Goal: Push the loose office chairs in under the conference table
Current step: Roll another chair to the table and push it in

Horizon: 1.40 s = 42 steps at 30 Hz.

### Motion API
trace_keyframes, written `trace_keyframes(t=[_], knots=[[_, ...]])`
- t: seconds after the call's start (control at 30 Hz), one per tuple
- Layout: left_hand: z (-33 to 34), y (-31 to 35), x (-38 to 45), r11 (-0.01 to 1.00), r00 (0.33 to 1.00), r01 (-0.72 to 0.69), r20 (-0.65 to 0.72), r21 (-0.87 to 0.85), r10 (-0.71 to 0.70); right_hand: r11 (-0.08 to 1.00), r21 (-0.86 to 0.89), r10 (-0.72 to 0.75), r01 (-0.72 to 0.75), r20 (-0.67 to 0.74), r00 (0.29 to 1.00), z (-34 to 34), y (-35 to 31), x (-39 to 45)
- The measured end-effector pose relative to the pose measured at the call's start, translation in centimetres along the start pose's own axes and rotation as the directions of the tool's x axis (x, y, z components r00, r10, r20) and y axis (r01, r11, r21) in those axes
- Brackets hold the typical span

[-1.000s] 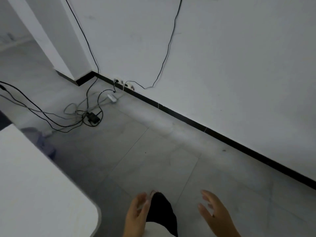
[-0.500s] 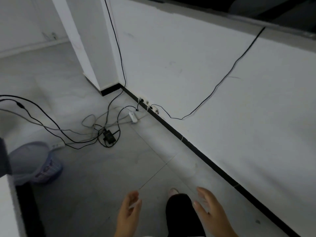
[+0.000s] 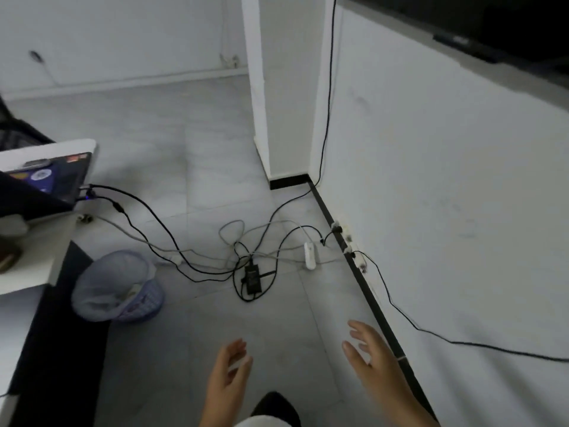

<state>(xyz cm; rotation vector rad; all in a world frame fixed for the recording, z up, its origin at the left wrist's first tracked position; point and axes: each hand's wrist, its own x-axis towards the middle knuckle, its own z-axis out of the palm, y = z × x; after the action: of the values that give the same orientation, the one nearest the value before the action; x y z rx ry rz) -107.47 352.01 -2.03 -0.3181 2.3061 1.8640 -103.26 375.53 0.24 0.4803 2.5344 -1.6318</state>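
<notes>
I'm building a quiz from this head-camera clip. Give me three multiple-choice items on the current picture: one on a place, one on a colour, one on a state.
1. Where does the waste basket stand?
A. On the floor beside the table
B. On the table
C. Against the pillar

2. What colour is the power brick among the cables?
A. White
B. Black
C. Red

3. What are the two hands doing?
A. Gripping a chair
B. Holding a cable
C. Open and empty

Key: 1 A, it sits on the tiles next to the table. 2 B, it is dark on the grey floor. 3 C, left hand and right hand hold nothing.
</notes>
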Motion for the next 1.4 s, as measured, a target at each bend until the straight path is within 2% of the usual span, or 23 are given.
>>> trace_keyframes(t=[0.07, 0.23, 0.33, 0.4, 0.5, 0.6, 0.8, 0.9, 1.03, 1.2, 1.4], knots=[[0.0, -0.4, 2.8, 0.998, 0.996, 0.069, -0.058, -0.001, -0.069, 0.999, 0.039, -0.010, 0.010, 0.013, 1.000, 0.9, -0.5, 3.8], [-0.4, -0.4, 13.5, 0.976, 0.955, 0.196, -0.208, -0.097, -0.212, 0.989, 0.077, 0.126, -0.127, 0.014, 0.992, 3.8, -2.3, 15.8], [-1.5, 2.6, 22.1, 0.981, 0.952, 0.167, -0.242, -0.096, -0.186, 0.999, 0.018, 0.048, -0.050, 0.079, 0.996, 4.9, -6.6, 24.8], [-2.4, 6.4, 28.0, 0.985, 0.967, 0.134, -0.204, -0.109, -0.154, 1.000, 0.004, 0.019, -0.020, 0.144, 0.989, 5.6, -10.0, 30.9], [-3.2, 10.8, 35.9, 0.987, 0.980, 0.105, -0.157, -0.118, -0.123, 0.999, -0.018, -0.042, 0.045, 0.152, 0.988, 6.6, -13.7, 38.8], [-3.5, 12.3, 42.1, 0.992, 0.978, 0.085, -0.182, -0.094, -0.101, 1.000, -0.012, -0.025, 0.028, 0.157, 0.987, 7.3, -16.2, 44.1], [-4.2, 11.5, 53.4, 0.971, 0.930, 0.170, -0.300, -0.166, -0.214, 0.986, 0.053, 0.156, -0.160, 0.076, 0.985, 9.1, -17.8, 55.8], [-5.1, 12.3, 61.6, 0.954, 0.905, 0.161, -0.348, -0.252, -0.244, 0.992, -0.002, 0.124, -0.124, 0.050, 0.991, 11.1, -19.0, 65.2], [-7.0, 16.5, 74.2, 0.964, 0.862, 0.096, -0.464, -0.248, -0.205, 1.000, -0.018, -0.014, 0.017, 0.167, 0.986, 14.8, -25.2, 80.3], [-9.6, 22.3, 85.8, 0.973, 0.837, 0.029, -0.527, -0.229, -0.149, 0.980, -0.019, -0.178, 0.197, 0.352, 0.919, 19.7, -35.7, 94.0], [-13.5, 22.7, 94.1, 0.949, 0.742, 0.102, -0.613, -0.298, -0.272, 0.991, -0.020, -0.106, 0.133, 0.494, 0.863, 26.6, -40.5, 102.2]])
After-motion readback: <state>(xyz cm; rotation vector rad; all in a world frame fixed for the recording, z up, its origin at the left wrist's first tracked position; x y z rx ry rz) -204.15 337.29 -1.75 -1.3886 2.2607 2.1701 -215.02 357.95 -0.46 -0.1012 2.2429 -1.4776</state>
